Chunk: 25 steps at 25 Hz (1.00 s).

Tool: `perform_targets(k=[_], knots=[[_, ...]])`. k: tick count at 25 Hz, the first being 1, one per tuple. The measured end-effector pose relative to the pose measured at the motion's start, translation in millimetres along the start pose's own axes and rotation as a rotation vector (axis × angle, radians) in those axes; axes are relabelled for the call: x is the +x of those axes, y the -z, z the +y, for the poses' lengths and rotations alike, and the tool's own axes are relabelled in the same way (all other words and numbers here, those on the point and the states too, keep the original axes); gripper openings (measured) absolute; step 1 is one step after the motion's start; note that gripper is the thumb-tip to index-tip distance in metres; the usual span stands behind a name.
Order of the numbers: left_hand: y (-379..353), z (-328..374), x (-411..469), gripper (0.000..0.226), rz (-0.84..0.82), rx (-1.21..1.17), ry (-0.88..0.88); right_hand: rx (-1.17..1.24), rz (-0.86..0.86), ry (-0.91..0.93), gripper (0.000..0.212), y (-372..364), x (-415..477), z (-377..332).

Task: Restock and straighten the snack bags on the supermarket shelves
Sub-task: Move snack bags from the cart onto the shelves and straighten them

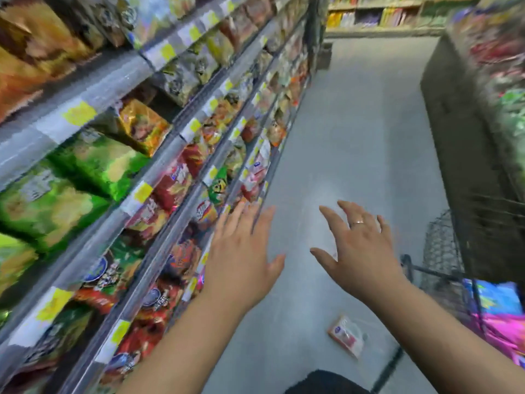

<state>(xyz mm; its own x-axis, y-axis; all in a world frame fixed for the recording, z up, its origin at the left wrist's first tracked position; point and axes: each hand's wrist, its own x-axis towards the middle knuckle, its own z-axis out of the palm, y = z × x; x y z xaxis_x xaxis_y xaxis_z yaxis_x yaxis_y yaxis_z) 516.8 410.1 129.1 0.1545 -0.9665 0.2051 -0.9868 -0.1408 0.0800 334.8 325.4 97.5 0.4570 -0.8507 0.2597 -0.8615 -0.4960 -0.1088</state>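
Shelves (159, 163) packed with snack bags run along my left, blurred by motion. Green bags (56, 200) fill an upper tier, and red and orange bags (170, 189) sit lower down. My left hand (241, 251) is spread open just beside the lower shelf edge, holding nothing. Over the aisle floor my right hand (360, 248), wearing a ring, is also spread open and empty. A small orange and white snack packet (346, 335) lies on the floor below my right forearm.
A wire cart (443, 251) stands at the right with pink and blue bags (497, 311) in it. A dark display unit (466, 143) with goods lines the right side. The grey aisle floor (355, 123) runs ahead to far shelves (369, 15).
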Motion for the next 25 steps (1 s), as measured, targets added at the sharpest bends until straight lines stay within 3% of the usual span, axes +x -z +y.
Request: perform_targets(k=[11, 19, 22, 25], knots=[[-78, 144, 120, 0.076, -0.170, -0.152, -0.464, -0.023, -0.142, -0.583, 0.075, -14, -37, 158], [-139, 240, 219, 0.078, -0.299, -0.187, -0.911, -0.102, -0.152, -1.066, 0.077, -41, -45, 225], [-155, 273, 243, 0.080, -0.405, -0.183, -1.084, -0.102, -0.187, -1.253, 0.076, -50, -50, 229], [-174, 310, 253, 0.081, -0.404, -0.164, -1.293, -0.107, -0.137, -1.436, 0.072, -55, -65, 234]])
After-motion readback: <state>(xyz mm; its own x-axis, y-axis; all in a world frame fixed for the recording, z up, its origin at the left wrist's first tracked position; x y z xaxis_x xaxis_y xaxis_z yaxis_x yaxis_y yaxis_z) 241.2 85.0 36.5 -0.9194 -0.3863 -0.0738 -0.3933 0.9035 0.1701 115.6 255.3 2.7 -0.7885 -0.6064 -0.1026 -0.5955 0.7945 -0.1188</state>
